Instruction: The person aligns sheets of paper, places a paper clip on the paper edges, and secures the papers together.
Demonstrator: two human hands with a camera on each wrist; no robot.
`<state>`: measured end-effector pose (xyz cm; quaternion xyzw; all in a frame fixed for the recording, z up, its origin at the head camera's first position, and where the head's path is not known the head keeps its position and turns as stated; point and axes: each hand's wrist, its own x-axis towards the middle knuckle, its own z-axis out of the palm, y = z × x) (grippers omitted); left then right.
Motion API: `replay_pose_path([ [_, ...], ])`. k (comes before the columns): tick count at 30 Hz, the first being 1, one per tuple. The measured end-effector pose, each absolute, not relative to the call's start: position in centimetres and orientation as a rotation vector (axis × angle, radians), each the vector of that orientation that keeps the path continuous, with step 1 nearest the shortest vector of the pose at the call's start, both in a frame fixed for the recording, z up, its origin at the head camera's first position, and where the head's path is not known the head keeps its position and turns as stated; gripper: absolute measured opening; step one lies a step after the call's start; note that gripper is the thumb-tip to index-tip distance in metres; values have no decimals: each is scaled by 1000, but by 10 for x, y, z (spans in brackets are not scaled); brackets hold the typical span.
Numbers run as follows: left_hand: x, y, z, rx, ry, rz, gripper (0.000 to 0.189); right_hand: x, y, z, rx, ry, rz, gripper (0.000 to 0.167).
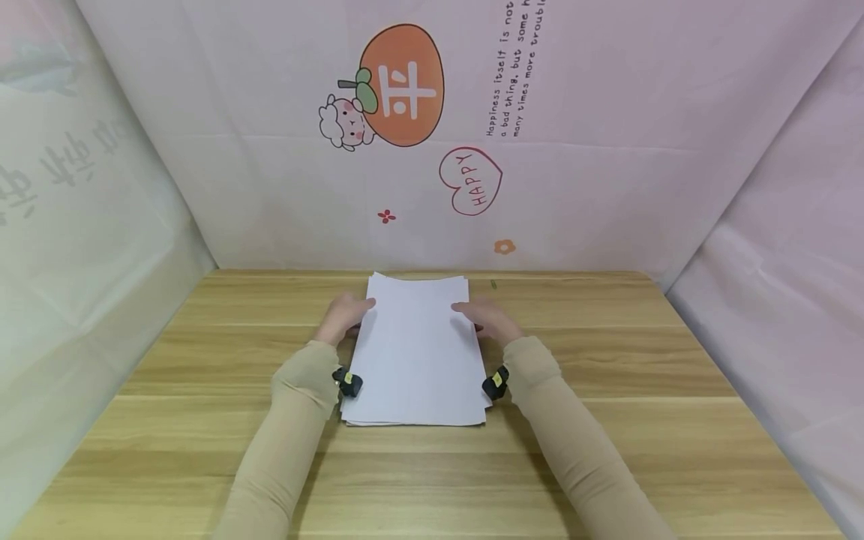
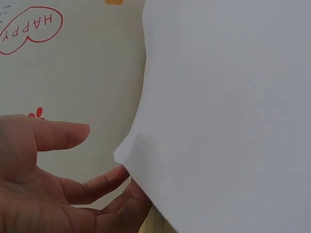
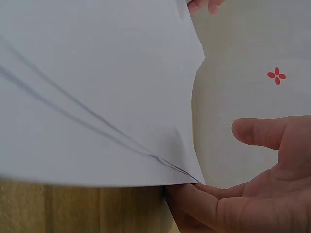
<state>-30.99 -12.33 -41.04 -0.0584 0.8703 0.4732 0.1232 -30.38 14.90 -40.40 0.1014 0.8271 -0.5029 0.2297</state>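
Note:
A loose stack of white paper sheets (image 1: 421, 360) lies on the table, its edges not quite even. At its left edge is my left hand (image 1: 343, 315); in the left wrist view the thumb (image 2: 63, 136) stands off the sheets, and the other fingers (image 2: 104, 187) touch the paper's edge from below. My right hand (image 1: 493, 319) is at the right edge. Its thumb (image 3: 257, 132) is also raised clear, while its fingers (image 3: 199, 204) lie against and partly under the sheets (image 3: 112, 97). The paper hides some fingertips.
Close to the stack's far right corner, a small green clip-like object (image 1: 493, 284) lies on the wooden table (image 1: 607, 360). A printed white cloth (image 1: 270, 187) hangs behind the table, with more cloth at both sides. Each wrist wears a small black camera.

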Motion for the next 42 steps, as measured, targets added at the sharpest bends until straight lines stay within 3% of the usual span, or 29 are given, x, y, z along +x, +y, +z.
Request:
replay_pose_path([
  [26,-310,-124,-414,-271,2378,1516,43,-301,151,-402,241,2267,-1392,74],
  [30,-312,-124,-415,-249,2427,1458,26,-301,151,-403,250,2271,-1391,73],
  [35,-312,-123,-415,-207,2484,1391,38,-302,152,-406,238,2258,-1407,76],
  [42,-310,-121,-410,-188,2485,1345,31,-301,152,-404,231,2273,-1387,73],
])
